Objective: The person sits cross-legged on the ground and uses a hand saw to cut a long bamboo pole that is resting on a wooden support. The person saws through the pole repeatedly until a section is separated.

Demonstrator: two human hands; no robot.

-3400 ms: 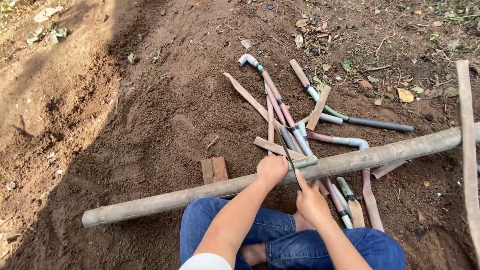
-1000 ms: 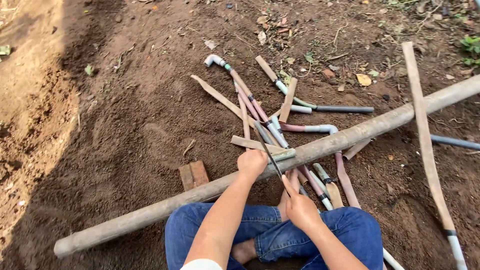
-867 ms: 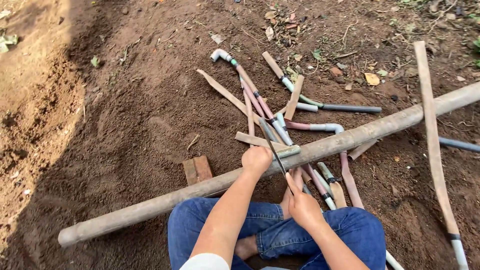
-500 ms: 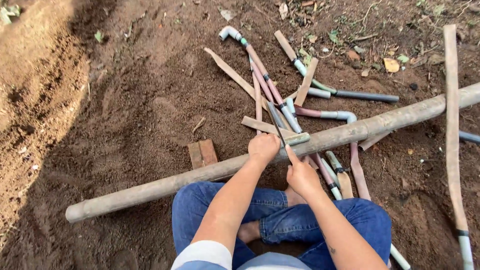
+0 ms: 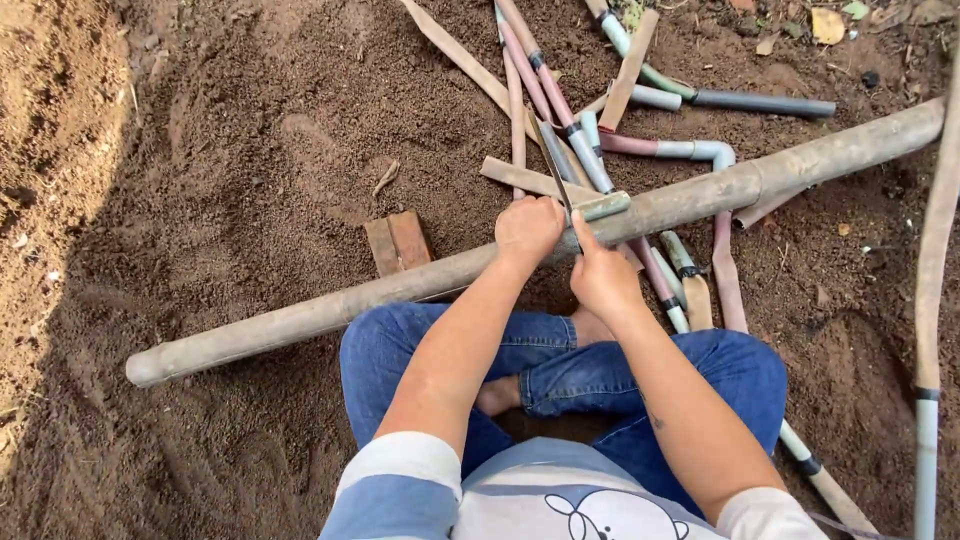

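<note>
I sit on bare soil in blue jeans with a long pale pole point(image 5: 330, 308) lying across in front of my knees. My left hand point(image 5: 528, 228) is closed on top of the pole, near a short greenish piece point(image 5: 603, 205) resting on it. My right hand point(image 5: 603, 277) sits just beside it, gripping a thin dark blade point(image 5: 552, 160) that slants up and away over the pole. The blade's handle is hidden in my fist.
Beyond the pole lies a heap of cut sticks and tube pieces point(image 5: 560, 110), pink, grey and tan. A small reddish wooden block point(image 5: 398, 242) lies left of my hands. Another long pole point(image 5: 932, 300) runs down the right edge. A raised soil bank is on the left.
The view has dropped closer to my hands and tilted down. Both hands stay at the same spot on the pole, with the blade still slanting over it.
</note>
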